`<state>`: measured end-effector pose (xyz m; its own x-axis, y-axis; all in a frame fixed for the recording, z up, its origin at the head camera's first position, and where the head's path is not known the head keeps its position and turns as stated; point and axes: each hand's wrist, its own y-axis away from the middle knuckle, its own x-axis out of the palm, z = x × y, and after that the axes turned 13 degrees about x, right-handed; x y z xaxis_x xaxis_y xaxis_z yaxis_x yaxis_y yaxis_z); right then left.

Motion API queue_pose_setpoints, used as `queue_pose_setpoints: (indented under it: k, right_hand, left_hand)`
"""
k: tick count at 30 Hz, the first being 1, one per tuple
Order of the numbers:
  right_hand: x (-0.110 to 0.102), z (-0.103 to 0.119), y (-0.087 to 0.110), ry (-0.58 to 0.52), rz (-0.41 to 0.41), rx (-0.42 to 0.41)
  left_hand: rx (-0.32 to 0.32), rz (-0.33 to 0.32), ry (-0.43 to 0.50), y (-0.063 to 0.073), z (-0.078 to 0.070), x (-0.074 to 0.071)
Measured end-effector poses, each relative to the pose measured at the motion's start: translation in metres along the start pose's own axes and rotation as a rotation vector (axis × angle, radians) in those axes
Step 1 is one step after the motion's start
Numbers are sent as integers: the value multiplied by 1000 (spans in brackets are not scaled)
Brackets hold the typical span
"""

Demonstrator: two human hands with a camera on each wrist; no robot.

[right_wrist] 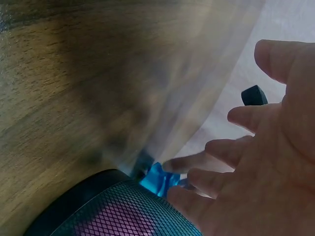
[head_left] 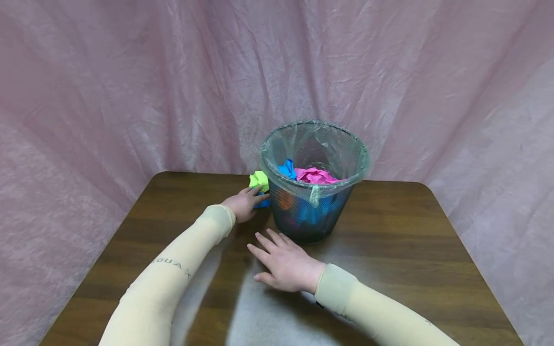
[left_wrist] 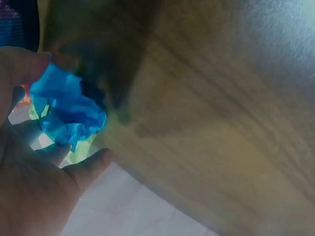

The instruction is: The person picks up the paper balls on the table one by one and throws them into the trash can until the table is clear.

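Observation:
My left hand point(head_left: 245, 204) reaches to the left side of a mesh wastebasket point(head_left: 303, 230), fingers extended. A crumpled blue paper ball point(left_wrist: 69, 108) lies between its thumb and spread fingers in the left wrist view; the fingertips are beside and partly behind it. A crumpled yellow-green paper ball point(head_left: 258, 179) sits just beyond that hand, against the basket. My right hand point(head_left: 287, 265) hovers palm down in front of the basket, fingers spread, holding nothing. Inside the basket, pink paper point(head_left: 316, 176) and blue paper point(head_left: 287, 169) show near the top.
A clear plastic liner point(head_left: 315, 192) folds over the basket's rim. More coloured paper, some orange, shows through the mesh. The brown wooden table point(head_left: 402, 240) has rounded far corners, and a pink curtain point(head_left: 207, 86) hangs behind it.

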<state>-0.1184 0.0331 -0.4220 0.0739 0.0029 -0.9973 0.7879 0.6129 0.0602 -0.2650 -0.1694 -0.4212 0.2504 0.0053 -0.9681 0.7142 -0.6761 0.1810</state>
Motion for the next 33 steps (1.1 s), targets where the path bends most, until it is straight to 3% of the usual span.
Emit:
queue_pose_setpoints:
  k: [5,10,16,26,33]
  right_hand:
    - [0,0,0,-6,-11,-3]
    - [2,0,-1,-30,17,14]
    - [5,1,-1,-38,14,27]
    - [11,4,-5,-33,0,34]
    - [10,8,-7,-37,-13,19]
  left_hand:
    - [13,-22,-14,7,2,7]
    - [63,-87,-32,12,7,13]
    - [116,-109,-64,19,16,21]
    - [121,-225,-96,38,27,29]
    - [106,-252,-101,48,30,31]
